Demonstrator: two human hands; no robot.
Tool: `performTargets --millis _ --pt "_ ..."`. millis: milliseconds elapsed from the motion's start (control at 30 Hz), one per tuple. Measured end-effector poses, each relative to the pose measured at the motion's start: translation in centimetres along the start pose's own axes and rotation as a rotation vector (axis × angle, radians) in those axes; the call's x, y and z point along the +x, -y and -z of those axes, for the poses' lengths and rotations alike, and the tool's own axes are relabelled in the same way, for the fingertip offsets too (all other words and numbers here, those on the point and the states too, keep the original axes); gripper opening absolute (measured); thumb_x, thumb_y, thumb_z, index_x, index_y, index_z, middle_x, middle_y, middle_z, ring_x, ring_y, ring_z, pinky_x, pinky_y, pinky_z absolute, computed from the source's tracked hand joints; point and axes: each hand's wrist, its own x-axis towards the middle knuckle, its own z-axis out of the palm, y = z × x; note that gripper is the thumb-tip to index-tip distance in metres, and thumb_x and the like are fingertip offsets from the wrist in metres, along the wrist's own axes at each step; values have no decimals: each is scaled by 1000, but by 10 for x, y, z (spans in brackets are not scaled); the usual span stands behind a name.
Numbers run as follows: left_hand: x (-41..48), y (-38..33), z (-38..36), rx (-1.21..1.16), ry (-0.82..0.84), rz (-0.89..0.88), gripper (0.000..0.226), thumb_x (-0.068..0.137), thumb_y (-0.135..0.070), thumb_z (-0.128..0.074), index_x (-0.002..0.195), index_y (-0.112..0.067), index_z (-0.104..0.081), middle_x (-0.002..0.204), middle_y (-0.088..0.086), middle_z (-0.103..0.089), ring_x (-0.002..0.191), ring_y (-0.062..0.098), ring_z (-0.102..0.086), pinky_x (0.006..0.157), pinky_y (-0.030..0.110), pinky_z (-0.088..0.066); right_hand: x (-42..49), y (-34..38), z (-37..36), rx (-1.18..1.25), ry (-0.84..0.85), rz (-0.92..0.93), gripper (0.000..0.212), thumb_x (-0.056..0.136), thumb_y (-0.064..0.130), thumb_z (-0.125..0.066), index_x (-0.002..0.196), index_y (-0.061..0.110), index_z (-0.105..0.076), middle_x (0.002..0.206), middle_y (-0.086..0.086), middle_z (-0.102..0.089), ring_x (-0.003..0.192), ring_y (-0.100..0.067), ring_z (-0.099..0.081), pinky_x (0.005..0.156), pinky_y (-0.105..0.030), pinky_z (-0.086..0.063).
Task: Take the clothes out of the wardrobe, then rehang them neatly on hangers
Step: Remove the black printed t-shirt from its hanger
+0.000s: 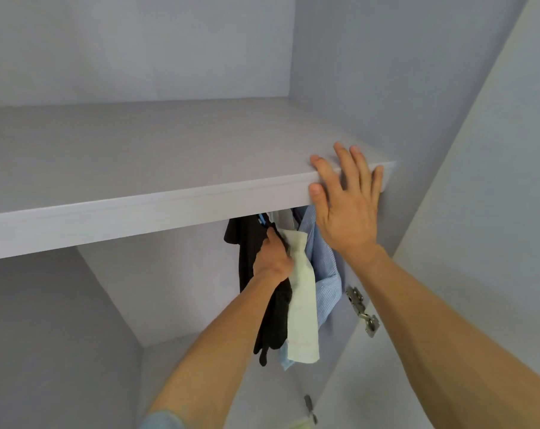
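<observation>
Several garments hang close together under the wardrobe shelf (169, 209): a black garment (247, 243), a pale cream one (302, 305) and a light blue striped shirt (324, 267). My left hand (273, 258) reaches up among them and grips the black garment beside the cream one. Part of a blue hanger shows just under the shelf. My right hand (346, 199) lies flat with straight fingers on the front edge of the shelf, above the blue shirt. The rail and the hanger hooks are hidden behind the shelf.
The wardrobe's right side wall carries a metal hinge (363, 311), and a second hinge (310, 408) sits lower. The open door (494, 212) stands at the right. The compartment to the left of the clothes holds nothing that I can see.
</observation>
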Motion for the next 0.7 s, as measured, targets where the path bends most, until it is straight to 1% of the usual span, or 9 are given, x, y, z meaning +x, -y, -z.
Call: performTargets --millis 67,133,167,267,367,433,533,633,700 --pt "4 1 -1 -69 -21 35 70 90 -28 -65 147 -12 -26 136 15 -53 122 37 -56 99 50 -50 -1 -1 -3 3 -7 8 41 104 45 -31 143 37 -42 158 -5 -33 149 -26 -20 119 -59 -7" --pt "4 4 5 -117 -52 57 58 92 -24 -59 142 -14 -32 127 16 -58 115 38 -60 96 50 -52 -1 -1 -5 5 -5 16 41 104 45 -30 144 38 -40 158 -4 -33 150 -25 -18 119 -59 -5" --pt "3 7 9 -141 -68 69 54 93 -19 -54 143 -15 -32 122 16 -61 111 38 -61 95 50 -52 -1 -1 -7 8 -8 16 41 104 44 -30 143 38 -40 158 -4 -33 150 -25 -18 119 -58 -4" --pt "1 11 23 -211 -118 87 54 92 -8 -46 144 -19 -34 113 16 -63 100 37 -63 89 47 -54 0 -1 -9 13 -33 15 41 104 43 -31 143 38 -44 156 -4 -36 148 -24 -21 119 -58 -4" --pt "-2 9 35 -267 -173 72 47 91 -9 -49 137 -17 -41 108 12 -65 94 33 -64 83 42 -55 0 -1 -10 10 -43 19 40 104 43 -31 142 38 -44 155 -4 -37 148 -24 -23 119 -59 -5" --pt "-5 8 43 -289 -210 77 42 92 -11 -49 132 -19 -44 106 9 -66 93 31 -64 79 37 -52 0 -1 -10 15 -40 12 40 104 43 -32 141 38 -46 155 -3 -38 147 -24 -24 119 -59 -6" --pt "-14 2 53 -351 -304 95 31 91 -10 -47 121 -16 -49 100 10 -66 89 30 -63 76 36 -49 -1 0 -6 12 -22 22 38 104 42 -35 141 38 -46 154 -3 -38 147 -24 -24 119 -59 -5" --pt "-38 0 54 -403 -398 89 33 90 -3 -44 121 -13 -48 88 11 -65 76 27 -62 65 33 -44 -1 -1 -2 9 4 24 37 105 41 -37 140 38 -47 153 -2 -39 147 -23 -24 119 -58 -5" --pt "-57 8 50 -398 -420 66 38 88 0 -43 124 -14 -47 78 7 -61 68 23 -60 57 32 -41 -2 0 2 10 28 21 37 105 42 -36 140 38 -47 153 -1 -39 148 -23 -24 120 -58 -6"
